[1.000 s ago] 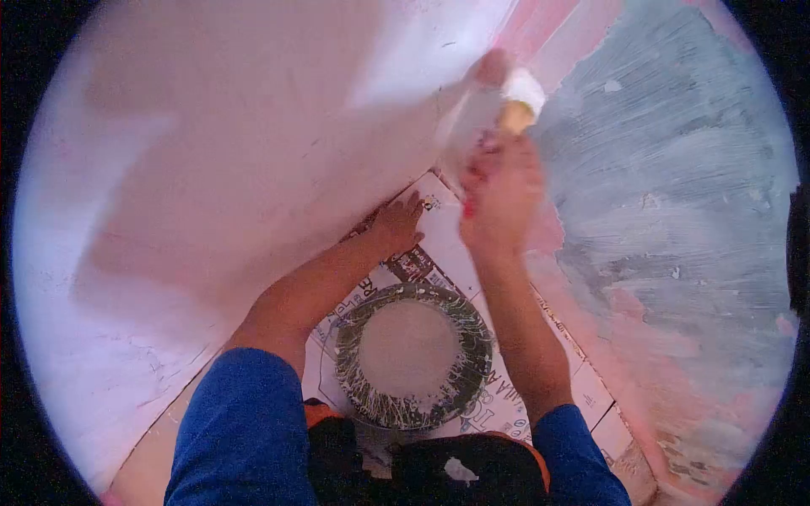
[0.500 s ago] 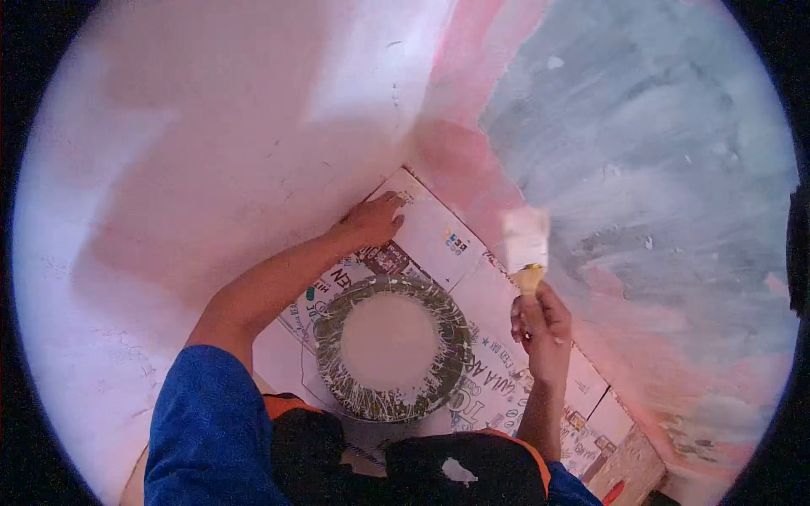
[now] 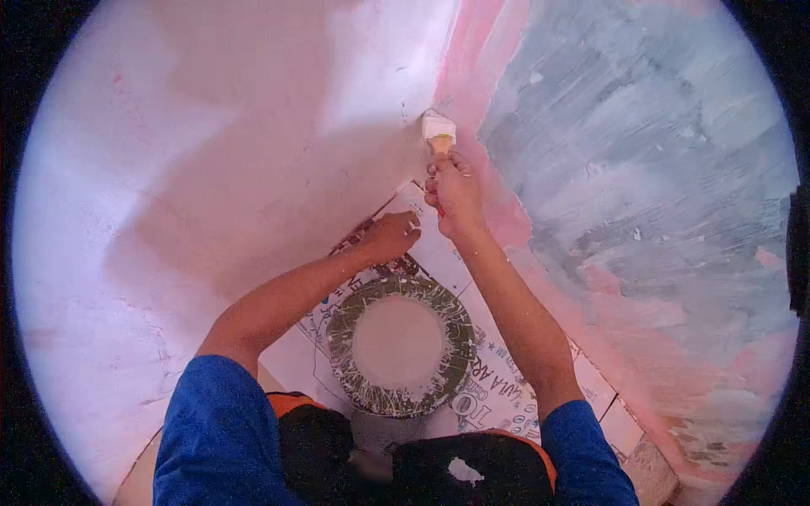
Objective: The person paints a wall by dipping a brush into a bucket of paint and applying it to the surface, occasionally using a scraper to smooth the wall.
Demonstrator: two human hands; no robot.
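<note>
My right hand (image 3: 458,198) is closed round the handle of a paintbrush (image 3: 440,128). The brush's white-coated bristles are at the corner where the pale wall (image 3: 253,169) meets the pink strip (image 3: 477,93) of the other wall. Resting near the far corner of a printed white board (image 3: 506,405), my left hand (image 3: 393,237) has its fingers loosely bent and partly apart, holding nothing. Between my forearms stands a round paint bucket (image 3: 339,337), its dark rim streaked with white splashes. Pale paint (image 3: 398,341) shows inside it.
To the right, a wall bears streaky grey paint (image 3: 624,152) with pink patches round it. My knees, in dark trousers (image 3: 472,464) with orange edging, are close to the bucket on the near side. A shadow falls over the left wall.
My right hand has carried the paintbrush up and left, from over the board's right edge to the wall corner. My left hand has shifted slightly right and down, its fingers more curled.
</note>
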